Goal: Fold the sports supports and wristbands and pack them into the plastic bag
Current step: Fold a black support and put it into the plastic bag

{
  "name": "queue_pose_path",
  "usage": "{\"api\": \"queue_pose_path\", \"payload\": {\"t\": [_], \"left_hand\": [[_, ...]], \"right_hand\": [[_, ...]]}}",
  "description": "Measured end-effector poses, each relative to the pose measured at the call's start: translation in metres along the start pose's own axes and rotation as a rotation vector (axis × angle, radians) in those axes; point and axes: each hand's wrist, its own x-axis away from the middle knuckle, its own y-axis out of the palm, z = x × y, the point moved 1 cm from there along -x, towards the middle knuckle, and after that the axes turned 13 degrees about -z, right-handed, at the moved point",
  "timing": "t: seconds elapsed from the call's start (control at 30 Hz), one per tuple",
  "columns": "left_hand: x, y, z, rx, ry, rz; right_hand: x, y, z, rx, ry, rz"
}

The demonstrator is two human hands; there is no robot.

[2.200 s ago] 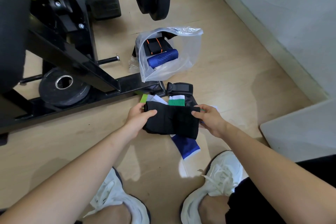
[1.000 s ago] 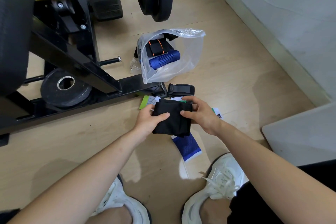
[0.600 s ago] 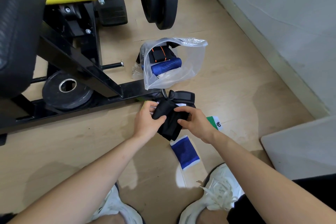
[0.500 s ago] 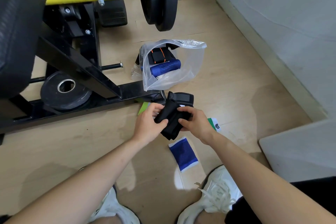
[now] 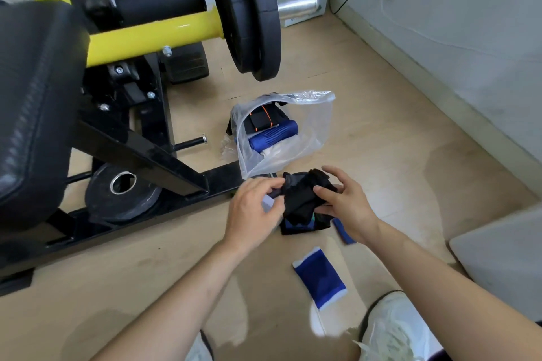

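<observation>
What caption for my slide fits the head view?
Left hand and right hand grip black support near the plastic bag.

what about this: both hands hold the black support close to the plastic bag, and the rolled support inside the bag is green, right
Not quite. The head view shows that the rolled support inside the plastic bag is blue, not green. The rest stands: the left hand and the right hand both hold the black support close to the bag.

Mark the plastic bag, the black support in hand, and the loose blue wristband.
plastic bag [image 5: 316,126], head view, clear right wall.
black support [image 5: 297,201], head view, bunched middle.
blue wristband [image 5: 319,279], head view, blue centre.
</observation>
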Motion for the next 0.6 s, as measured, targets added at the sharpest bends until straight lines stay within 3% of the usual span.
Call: {"api": "queue_pose_path", "payload": {"t": [0.07, 0.13, 0.33, 0.53, 0.6], "left_hand": [[-0.009, -0.022, 0.002, -0.094, 0.04, 0.266], [-0.021, -0.04, 0.002, -0.183, 0.032, 0.393], [-0.065, -0.069, -0.008, -0.328, 0.002, 0.092], [-0.098, -0.08, -0.015, -0.161, 0.079, -0.047], [-0.107, -0.084, -0.016, -0.095, 0.072, -0.054]], "right_hand": [[-0.009, 0.002, -0.012, -0.018, -0.078, 0.013], [-0.021, 0.007, -0.024, -0.025, -0.159, 0.013], [-0.079, 0.037, -0.047, 0.025, -0.287, 0.075], [-0.163, 0.065, -0.047, 0.174, -0.199, 0.134], [-0.188, 0.065, -0.039, 0.355, -0.138, 0.152]]}}
